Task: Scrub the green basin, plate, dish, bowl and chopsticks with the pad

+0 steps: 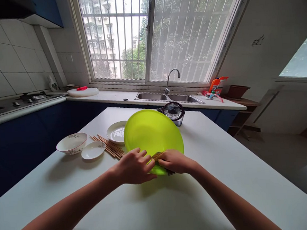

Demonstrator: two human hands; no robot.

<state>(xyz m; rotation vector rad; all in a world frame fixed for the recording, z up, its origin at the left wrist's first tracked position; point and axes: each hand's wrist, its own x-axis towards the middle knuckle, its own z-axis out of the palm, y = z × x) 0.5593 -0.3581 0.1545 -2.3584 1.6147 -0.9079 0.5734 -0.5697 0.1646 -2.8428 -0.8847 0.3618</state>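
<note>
A lime-green plastic basin (pixel 151 132) stands tilted on the white table (pixel 224 173), its inside facing me. My left hand (pixel 134 166) rests curled on its near rim, fingers closed over the edge. My right hand (pixel 175 161) is closed on a bundle of wooden chopsticks (pixel 157 156) at the same rim, their ends showing between my two hands. More loose chopsticks (pixel 108 146) lie on the table left of the basin.
Left of the basin sit a patterned bowl (pixel 72 143), a small saucer (pixel 93 150) and a white plate (pixel 116 132). A small black fan (pixel 173 112) stands behind the basin. Beyond are the sink (pixel 168 97), a stove (pixel 25 99) and a cutting board (pixel 83 92).
</note>
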